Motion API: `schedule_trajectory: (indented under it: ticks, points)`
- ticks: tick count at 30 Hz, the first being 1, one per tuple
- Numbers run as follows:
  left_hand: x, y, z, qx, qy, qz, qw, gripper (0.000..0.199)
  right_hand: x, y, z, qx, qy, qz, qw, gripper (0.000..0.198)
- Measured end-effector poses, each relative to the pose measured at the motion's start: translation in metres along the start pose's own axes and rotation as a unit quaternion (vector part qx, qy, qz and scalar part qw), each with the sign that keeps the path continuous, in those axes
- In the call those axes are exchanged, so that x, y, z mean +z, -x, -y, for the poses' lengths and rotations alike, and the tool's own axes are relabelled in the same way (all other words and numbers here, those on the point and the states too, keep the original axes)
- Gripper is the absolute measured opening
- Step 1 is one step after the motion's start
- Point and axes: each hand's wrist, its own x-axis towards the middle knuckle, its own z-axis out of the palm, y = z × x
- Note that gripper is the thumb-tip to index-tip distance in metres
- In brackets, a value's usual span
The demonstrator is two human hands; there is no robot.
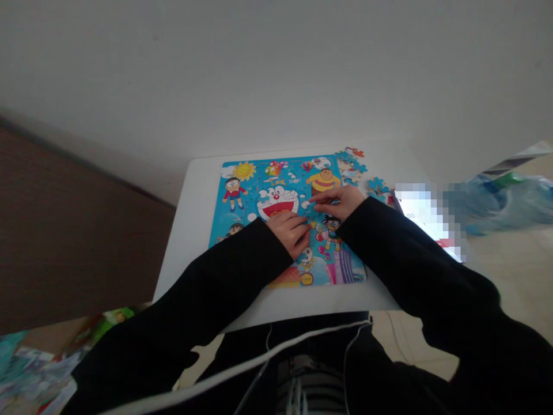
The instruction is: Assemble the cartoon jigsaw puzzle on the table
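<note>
A jigsaw puzzle [224,230] with a blue background and cartoon characters lies on a small white table, with most of its picture joined up. My left hand [294,233] rests on its middle, fingers laid over the pieces below the large white and red cartoon face; its thumb is hard to see. Just to the right, my right hand [339,202] has thumb and fingers pinched together at the puzzle's surface, on what looks like a small blue and white puzzle piece [306,204]. The fingertips of both hands are close to each other.
Loose puzzle pieces [352,167] lie in a heap beyond the puzzle's upper right. A lit phone [421,219] is at the table's right edge. The white table [181,230] meets a wall; a brown panel [78,230] stands left. A white cable [259,366] crosses in front of me.
</note>
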Motion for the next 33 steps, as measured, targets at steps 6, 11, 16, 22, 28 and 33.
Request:
schedule_trajectory:
  ticks: [6,11,16,22,28,33]
  points:
    - [-0.0012,-0.0027,-0.0007,0.008,0.007,-0.020,1.000,0.018,-0.0024,-0.0012,0.0003,0.011,0.055,0.018,0.998,0.024]
    - [-0.0014,-0.0017,-0.0016,0.005,-0.001,-0.015,1.000,0.018,-0.0029,-0.0029,0.0022,0.019,0.118,0.022,0.993,0.025]
    - [-0.0016,0.0001,-0.0012,-0.004,-0.002,0.004,1.000,0.019,-0.0045,-0.0051,0.0045,0.013,0.124,0.034,0.992,0.025]
    - [-0.0021,0.0005,-0.0009,-0.007,0.012,0.016,1.000,0.020,-0.0036,-0.0046,0.0030,0.047,0.087,0.042,0.994,0.026]
    - [-0.0014,0.0009,-0.0007,-0.010,0.020,0.022,1.000,0.019,-0.0016,-0.0026,0.0034,0.047,0.105,0.038,0.993,0.024]
    - [0.0051,0.0030,-0.0005,-0.011,0.026,-0.012,1.000,0.019,-0.0013,-0.0018,0.0061,0.030,0.133,0.060,0.989,0.027]
